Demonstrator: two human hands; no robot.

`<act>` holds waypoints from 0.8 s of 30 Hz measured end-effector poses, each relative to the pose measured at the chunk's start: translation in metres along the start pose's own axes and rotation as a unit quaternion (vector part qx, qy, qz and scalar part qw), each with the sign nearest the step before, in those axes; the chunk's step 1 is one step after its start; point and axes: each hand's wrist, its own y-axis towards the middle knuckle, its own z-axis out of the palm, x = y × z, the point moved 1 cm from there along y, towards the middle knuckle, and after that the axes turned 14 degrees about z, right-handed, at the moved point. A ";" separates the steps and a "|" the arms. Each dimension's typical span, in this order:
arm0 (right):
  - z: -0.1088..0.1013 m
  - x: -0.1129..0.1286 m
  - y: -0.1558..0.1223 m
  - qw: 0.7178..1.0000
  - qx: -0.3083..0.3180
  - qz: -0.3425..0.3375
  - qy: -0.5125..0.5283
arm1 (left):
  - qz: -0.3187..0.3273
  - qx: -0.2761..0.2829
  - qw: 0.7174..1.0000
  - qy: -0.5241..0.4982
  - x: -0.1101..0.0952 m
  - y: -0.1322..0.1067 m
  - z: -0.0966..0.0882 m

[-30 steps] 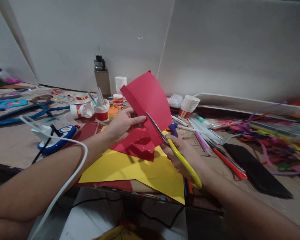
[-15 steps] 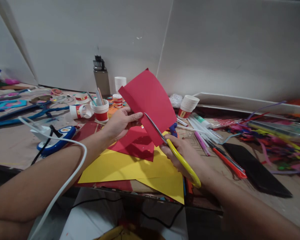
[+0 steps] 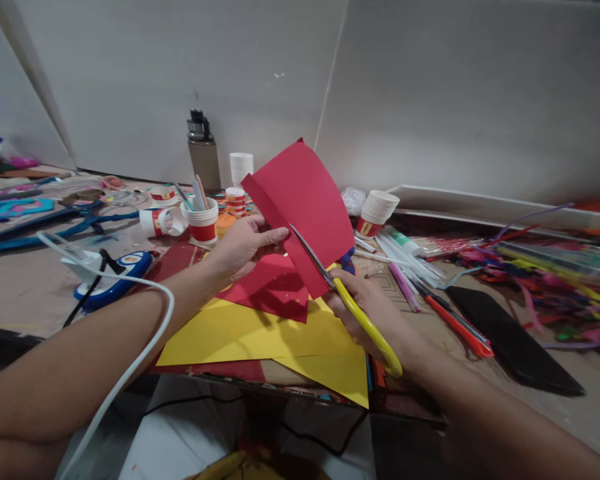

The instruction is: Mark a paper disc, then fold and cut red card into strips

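A: And there's the red sheet (image 3: 305,197), up in the air between both hands, above a second red piece (image 3: 280,293) and the yellow paper (image 3: 220,337) — so which hand is nearer?

B: The left hand (image 3: 245,248), no contest: thumb and fingers pinch the sheet by its left edge. The right hand (image 3: 365,300) is down by the lower corner, wrapped around the yellow handles of the scissors (image 3: 349,300); whether it touches the paper too, I can't tell.

A: And the line of those blades?

B: That's what everything turns on! They slant from lower right to upper left, close to the run of the sheet's left edge, and the tip sits just beside the left thumb (a tight spot, that). Most of the sheet spreads to the right of the metal, a narrow band to the left.

A: Both blades in sight?

B: Can't separate the two clearly from here.

A: Against a second ago?

B: Small stuff — the sheet's free right corner reaches further right, close in view to the stacked cups (image 3: 380,203), and the left thumb is a touch further left. The scissors keep the same slant, tip barely shifted
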 end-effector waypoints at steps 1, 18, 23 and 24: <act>0.000 0.000 0.000 1.000 -0.004 0.002 -0.001 | 0.002 0.001 1.000 0.001 0.000 0.000 0.000; -0.001 0.001 0.001 1.000 0.002 0.029 -0.001 | 0.005 -0.013 1.000 -0.012 -0.001 0.001 -0.004; -0.002 0.004 0.000 1.000 0.018 0.005 0.014 | 0.002 -0.020 1.000 -0.012 0.001 0.002 -0.005; -0.003 0.004 0.000 1.000 0.021 0.001 0.017 | 0.002 -0.015 1.000 -0.012 0.001 0.002 -0.005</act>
